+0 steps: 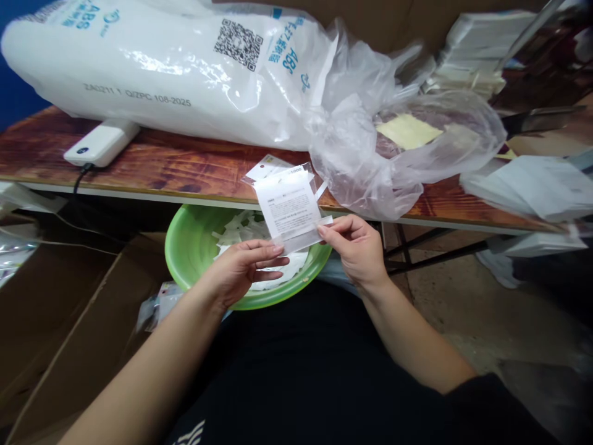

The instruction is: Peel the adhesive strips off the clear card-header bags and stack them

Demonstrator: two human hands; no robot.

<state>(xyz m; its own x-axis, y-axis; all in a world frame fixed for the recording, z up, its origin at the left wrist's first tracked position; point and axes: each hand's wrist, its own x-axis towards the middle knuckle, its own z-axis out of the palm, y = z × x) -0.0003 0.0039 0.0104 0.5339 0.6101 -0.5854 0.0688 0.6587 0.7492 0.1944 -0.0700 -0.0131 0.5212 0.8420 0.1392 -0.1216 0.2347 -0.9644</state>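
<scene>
A clear plastic packet with a white printed card (290, 207) inside is held between my two hands, above a green basin (178, 247). My left hand (243, 266) pinches the packet's lower left corner between thumb and fingers. At the lower right edge, the thumb and forefinger of my right hand (354, 244) grip a narrow whitish strip (325, 221) along the packet's edge. White paper-like scraps (241, 228) lie in the basin below. Just behind the held packet, another clear packet (269, 167) rests on the table edge.
A large white plastic sack (185, 68) lies along the wooden table (185, 173). Beside it are a crumpled clear bag (370, 167) with yellow paper inside and a white device (102, 142) with a black cable. Stacked white cards (532, 185) sit right; a cardboard box (60, 321) stands lower left.
</scene>
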